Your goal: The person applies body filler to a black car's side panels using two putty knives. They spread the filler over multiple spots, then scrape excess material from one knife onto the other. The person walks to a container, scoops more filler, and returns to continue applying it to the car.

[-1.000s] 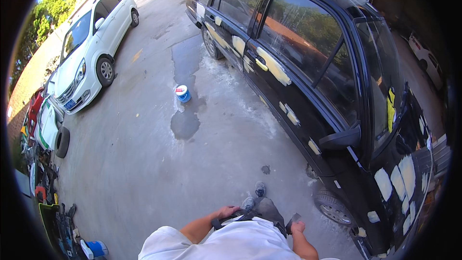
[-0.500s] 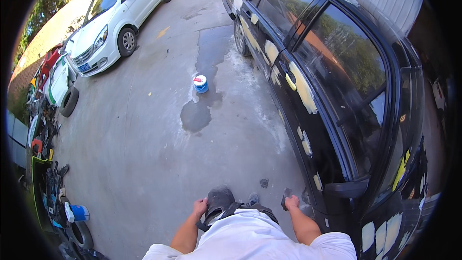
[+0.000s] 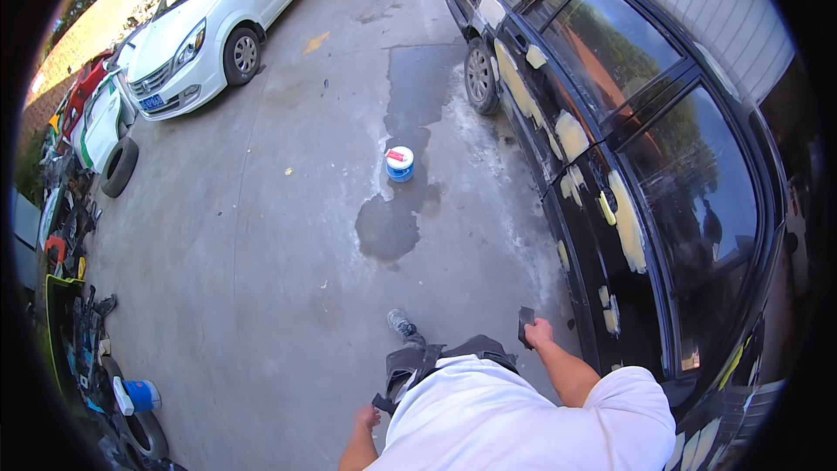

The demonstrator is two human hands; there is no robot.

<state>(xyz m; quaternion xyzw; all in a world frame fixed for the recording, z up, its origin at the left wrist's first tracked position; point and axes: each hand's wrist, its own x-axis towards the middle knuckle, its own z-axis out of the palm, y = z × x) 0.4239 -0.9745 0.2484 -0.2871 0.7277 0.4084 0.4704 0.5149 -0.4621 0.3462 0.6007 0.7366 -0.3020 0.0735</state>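
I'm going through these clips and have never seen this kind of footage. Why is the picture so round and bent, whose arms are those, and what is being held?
The camera sits on a person's head and looks down through a fisheye lens, so straight edges curve. The arms at the bottom are the wearer's own. The right hand holds a small dark flat block close to the black car with pale filler patches on its doors. The left hand hangs empty by the hip. On the grey concrete ground stands a blue tub with a white lid beside a wet patch. A white car is parked further off.
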